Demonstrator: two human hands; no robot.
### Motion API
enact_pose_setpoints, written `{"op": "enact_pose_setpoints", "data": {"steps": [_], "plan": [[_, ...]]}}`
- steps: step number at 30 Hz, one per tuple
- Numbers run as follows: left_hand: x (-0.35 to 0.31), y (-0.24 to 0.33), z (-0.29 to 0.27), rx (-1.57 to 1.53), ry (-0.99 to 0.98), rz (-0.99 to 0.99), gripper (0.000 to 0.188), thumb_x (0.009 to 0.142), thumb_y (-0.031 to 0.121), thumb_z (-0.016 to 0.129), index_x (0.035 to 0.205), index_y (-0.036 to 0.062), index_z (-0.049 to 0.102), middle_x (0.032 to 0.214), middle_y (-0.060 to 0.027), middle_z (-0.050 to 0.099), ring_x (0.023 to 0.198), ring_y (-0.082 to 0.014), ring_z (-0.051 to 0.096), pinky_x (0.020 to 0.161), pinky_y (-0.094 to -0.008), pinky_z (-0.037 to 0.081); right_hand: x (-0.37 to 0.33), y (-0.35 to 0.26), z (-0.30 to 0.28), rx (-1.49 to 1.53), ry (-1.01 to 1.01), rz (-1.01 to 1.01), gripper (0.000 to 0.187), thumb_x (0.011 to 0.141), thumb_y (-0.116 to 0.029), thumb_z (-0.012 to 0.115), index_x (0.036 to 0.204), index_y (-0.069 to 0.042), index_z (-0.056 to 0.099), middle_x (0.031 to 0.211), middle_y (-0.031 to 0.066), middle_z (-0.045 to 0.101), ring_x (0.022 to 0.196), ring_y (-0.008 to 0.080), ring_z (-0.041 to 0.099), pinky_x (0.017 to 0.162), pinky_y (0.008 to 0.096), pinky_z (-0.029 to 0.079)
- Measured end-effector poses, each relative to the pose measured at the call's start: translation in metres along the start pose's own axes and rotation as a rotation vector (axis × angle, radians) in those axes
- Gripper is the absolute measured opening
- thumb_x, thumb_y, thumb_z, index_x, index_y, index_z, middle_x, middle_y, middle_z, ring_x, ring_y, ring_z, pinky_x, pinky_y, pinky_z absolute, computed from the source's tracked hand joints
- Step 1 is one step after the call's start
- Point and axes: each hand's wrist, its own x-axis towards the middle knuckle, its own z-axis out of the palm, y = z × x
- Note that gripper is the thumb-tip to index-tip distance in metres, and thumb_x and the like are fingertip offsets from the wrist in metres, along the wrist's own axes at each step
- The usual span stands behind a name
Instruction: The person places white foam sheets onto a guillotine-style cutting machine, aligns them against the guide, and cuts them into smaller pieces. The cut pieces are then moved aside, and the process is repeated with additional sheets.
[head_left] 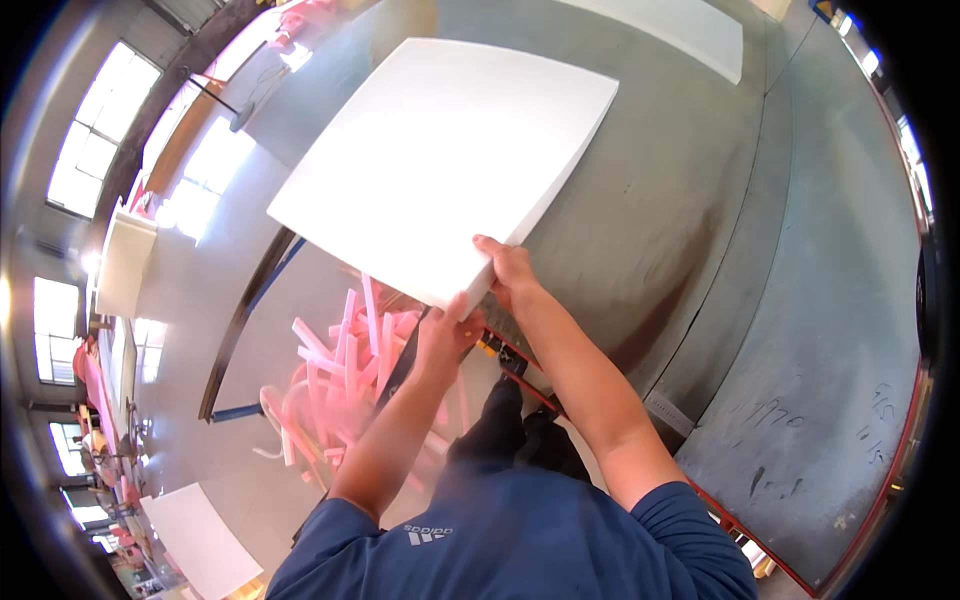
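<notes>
A large white foam sheet point(440, 150) with a visible thick edge lies slanted in front of me, its near corner pointing toward my body. My left hand point(447, 338) grips that near corner, with the fingers closed against it. A little further along the right edge, my right hand point(508, 268) also holds the sheet, its thumb on the top face and the other fingers partly hidden at the side. The sheet's far part is over the grey metal table, but whether it rests there I cannot tell.
The grey metal table point(660, 200) stretches ahead and right, with a red-edged panel point(800, 450) at its right. Another white sheet point(680, 35) lies at the far end. Pink foam strips point(340, 370) are heaped on the floor at left, near a blue-ended metal bar point(235, 345).
</notes>
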Motion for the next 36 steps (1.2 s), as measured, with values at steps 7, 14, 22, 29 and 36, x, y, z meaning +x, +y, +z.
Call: {"op": "enact_pose_setpoints", "data": {"steps": [7, 14, 22, 29, 36], "plan": [[-0.011, 0.044, -0.040, 1.153, 0.376, 1.233, 0.085, 0.063, 0.023, 0.086, 0.133, 0.0023, 0.043, 0.138, -0.0215, 0.049, 0.129, -0.0381, 0.045, 0.111, -0.0499, 0.030, -0.043, -0.065, -0.032, -0.090, 0.008, -0.180, 0.047, 0.083, -0.020, 0.068, 0.116, 0.012, 0.055, 0.106, 0.0194, 0.064, 0.092, 0.0283, 0.065, 0.075, 0.0377, 0.053], [0.069, 0.114, -0.009, 1.231, -0.180, 1.430, 0.053, 0.068, 0.004, 0.063, 0.121, 0.0046, 0.059, 0.121, -0.0155, 0.064, 0.112, -0.0312, 0.063, 0.093, -0.0418, 0.051, -0.076, -0.120, -0.032, -0.032, -0.102, -0.350, 0.049, 0.092, -0.037, 0.057, 0.117, 0.006, 0.057, 0.111, 0.0152, 0.064, 0.100, 0.0238, 0.062, 0.086, 0.0359, 0.049], [0.035, 0.208, 0.138, 0.922, -0.272, 1.226, 0.037, 0.067, 0.007, 0.081, 0.103, 0.0048, 0.071, 0.090, -0.0130, 0.073, 0.084, -0.0236, 0.071, 0.076, -0.0332, 0.054, -0.126, -0.162, -0.117, 0.098, -0.045, -0.519, 0.058, 0.099, -0.046, 0.046, 0.136, -0.002, 0.043, 0.127, 0.0186, 0.059, 0.106, 0.0355, 0.064, 0.089, 0.0415, 0.053], [-0.081, 0.331, 0.217, 0.548, -0.557, 1.183, 0.027, 0.070, -0.002, 0.077, 0.097, -0.0049, 0.071, 0.084, -0.0079, 0.072, 0.069, -0.0153, 0.066, 0.066, -0.0275, 0.052, -0.131, -0.065, -0.170, 0.058, 0.159, -0.516, 0.042, 0.092, -0.029, 0.063, 0.122, 0.000, 0.057, 0.114, 0.0126, 0.064, 0.100, 0.0269, 0.066, 0.087, 0.0384, 0.053], [-0.201, 0.411, 0.172, 0.119, -0.562, 1.160, 0.034, 0.076, -0.005, 0.069, 0.110, -0.0112, 0.063, 0.092, -0.0186, 0.069, 0.073, -0.0258, 0.069, 0.066, -0.0338, 0.056, -0.145, -0.023, -0.214, 0.027, 0.222, -0.545, 0.067, 0.090, -0.028, 0.067, 0.142, -0.001, 0.036, 0.130, 0.0112, 0.053, 0.115, 0.0275, 0.057, 0.091, 0.0415, 0.050]]}}
